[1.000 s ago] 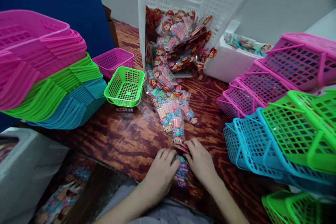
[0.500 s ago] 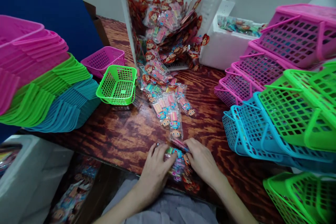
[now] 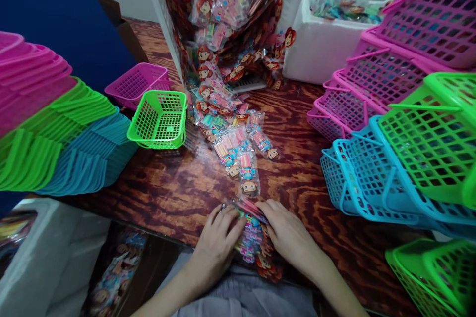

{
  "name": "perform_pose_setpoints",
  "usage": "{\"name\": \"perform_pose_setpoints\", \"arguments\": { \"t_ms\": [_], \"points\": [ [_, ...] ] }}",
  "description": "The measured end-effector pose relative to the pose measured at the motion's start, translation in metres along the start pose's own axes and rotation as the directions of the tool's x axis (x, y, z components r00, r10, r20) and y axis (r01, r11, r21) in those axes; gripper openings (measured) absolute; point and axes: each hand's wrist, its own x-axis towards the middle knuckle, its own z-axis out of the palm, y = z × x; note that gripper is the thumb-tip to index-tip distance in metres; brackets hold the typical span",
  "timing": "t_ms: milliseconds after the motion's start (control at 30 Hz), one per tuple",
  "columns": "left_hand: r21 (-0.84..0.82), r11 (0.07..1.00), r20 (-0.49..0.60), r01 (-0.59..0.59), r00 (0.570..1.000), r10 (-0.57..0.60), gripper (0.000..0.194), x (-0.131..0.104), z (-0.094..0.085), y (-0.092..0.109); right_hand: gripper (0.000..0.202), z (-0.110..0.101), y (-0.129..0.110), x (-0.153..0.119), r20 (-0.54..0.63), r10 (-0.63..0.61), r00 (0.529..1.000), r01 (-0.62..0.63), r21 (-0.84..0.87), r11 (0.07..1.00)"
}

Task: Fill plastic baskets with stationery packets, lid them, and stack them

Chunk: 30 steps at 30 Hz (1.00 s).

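At the table's front edge, my left hand point(image 3: 215, 237) and my right hand point(image 3: 288, 230) close on a bunch of clear plastic packets point(image 3: 251, 242) from either side. The packets show colourful sticks and cartoon heads; several are layered and partly hidden by my fingers. My right fingers grip the upper edges, while my left thumb presses on the left side. Just beyond my hands lies a loose packet with striped sticks point(image 3: 247, 166). More loose packets point(image 3: 217, 94) trail back to a white crate point(image 3: 154, 10) on its side, its red-haired packets spilling out.
An open green basket point(image 3: 159, 126) and a pink basket point(image 3: 126, 84) stand left of the trail. Nested baskets point(image 3: 74, 148) rise at far left, and stacked filled baskets point(image 3: 364, 173) at right. A white foam box point(image 3: 305, 54) stands behind; another foam box point(image 3: 63, 237) sits below at left.
The view has shifted slightly. Both hands stay on the packets at the table's edge; the packets under my right fingers now tilt further up and left, toward my left fingertips.
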Motion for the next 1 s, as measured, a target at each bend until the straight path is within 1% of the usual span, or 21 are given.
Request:
{"name": "perform_pose_setpoints", "arguments": {
  "t_ms": [100, 167, 267, 367, 433, 500, 567, 633, 733, 800, 833, 900, 967, 1000],
  "points": [
    [-0.003, 1.0, 0.032, 0.015, 0.999, -0.014, 0.053, 0.001, -0.001, -0.001, 0.052, -0.002, 0.006, -0.002, 0.033, 0.08, 0.996, -0.078, -0.059, 0.995],
    [-0.014, 1.0, 0.05, 0.023, 0.998, -0.022, 0.055, 0.0, -0.001, 0.0, 0.049, -0.004, 0.008, -0.002, 0.052, 0.143, 0.988, -0.135, -0.122, 0.983],
    [-0.044, 0.998, 0.0, 0.047, 0.999, -0.047, 0.057, -0.001, 0.0, 0.002, 0.045, -0.006, 0.007, -0.001, 0.088, 0.2, 0.976, -0.18, -0.197, 0.964],
    [-0.083, 0.989, -0.043, 0.119, 0.991, -0.123, 0.062, -0.001, 0.0, 0.005, 0.044, -0.006, 0.006, -0.002, 0.103, 0.225, 0.969, -0.196, -0.237, 0.952],
    [-0.101, 0.982, -0.03, 0.157, 0.986, -0.161, 0.064, 0.001, -0.002, 0.007, 0.044, -0.005, 0.007, -0.002, 0.087, 0.218, 0.972, -0.19, -0.255, 0.948],
    [-0.107, 0.982, -0.013, 0.157, 0.987, -0.16, 0.066, 0.003, -0.006, 0.007, 0.044, -0.004, 0.01, -0.003, 0.061, 0.194, 0.979, -0.171, -0.272, 0.947],
    [-0.098, 0.987, -0.001, 0.131, 0.991, -0.132, 0.068, 0.004, -0.008, 0.007, 0.043, -0.003, 0.012, -0.003, 0.04, 0.174, 0.984, -0.155, -0.283, 0.946],
    [-0.07, 0.992, -0.002, 0.109, 0.994, -0.11, 0.065, 0.004, -0.009, 0.006, 0.043, -0.002, 0.013, -0.002, 0.023, 0.157, 0.987, -0.145, -0.279, 0.949],
    [0.009, 0.996, -0.019, 0.084, 0.996, -0.084, 0.054, 0.006, -0.009, 0.004, 0.043, 0.0, 0.006, 0.001, 0.014, 0.132, 0.991, -0.123, -0.262, 0.957],
    [0.09, 0.996, -0.014, 0.023, 1.0, -0.022, 0.043, 0.011, -0.011, 0.002, 0.042, 0.0, 0.0, 0.001, 0.024, 0.105, 0.994, -0.095, -0.252, 0.963],
    [0.129, 0.991, 0.014, -0.031, 0.999, 0.029, 0.037, 0.015, -0.014, 0.0, 0.041, -0.001, -0.003, 0.001, 0.034, 0.087, 0.996, -0.076, -0.24, 0.968],
    [0.174, 0.974, 0.119, -0.147, 0.985, 0.127, 0.03, 0.024, -0.021, -0.003, 0.038, -0.009, -0.002, 0.002, 0.07, 0.036, 0.997, -0.023, -0.186, 0.982],
    [0.167, 0.964, 0.217, -0.207, 0.962, 0.169, 0.031, 0.03, -0.029, -0.005, 0.032, -0.024, 0.007, 0.008, 0.149, -0.039, 0.988, 0.045, -0.039, 0.998],
    [0.156, 0.966, 0.235, -0.206, 0.958, 0.166, 0.035, 0.032, -0.032, -0.006, 0.03, -0.033, 0.014, 0.015, 0.192, -0.081, 0.978, 0.069, 0.071, 0.995]
  ]
}}
